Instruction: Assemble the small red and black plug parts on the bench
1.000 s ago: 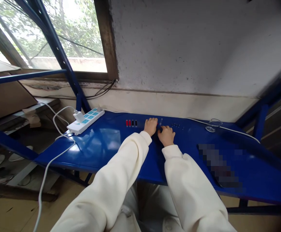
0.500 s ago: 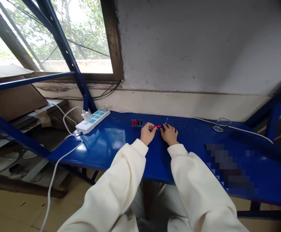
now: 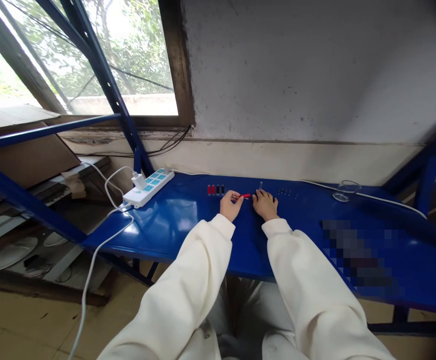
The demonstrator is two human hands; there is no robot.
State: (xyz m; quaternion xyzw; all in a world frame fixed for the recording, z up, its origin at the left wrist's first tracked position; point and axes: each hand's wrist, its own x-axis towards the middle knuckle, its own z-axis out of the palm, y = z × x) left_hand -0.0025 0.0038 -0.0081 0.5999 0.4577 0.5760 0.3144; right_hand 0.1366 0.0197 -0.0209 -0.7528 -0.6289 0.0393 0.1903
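Pinching red tube in left hand, lengthwise toward right hand, the one nearer clear tube; can't tell right grip.

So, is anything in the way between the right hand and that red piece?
Nothing visible is. The left hand holds the red piece with its free end toward the right hand, and only a narrow gap over the blue tabletop shows between them.

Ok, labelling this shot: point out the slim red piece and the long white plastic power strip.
Slim red piece (image 3: 245,195): head view, its middle.
Long white plastic power strip (image 3: 150,186): head view, top face.
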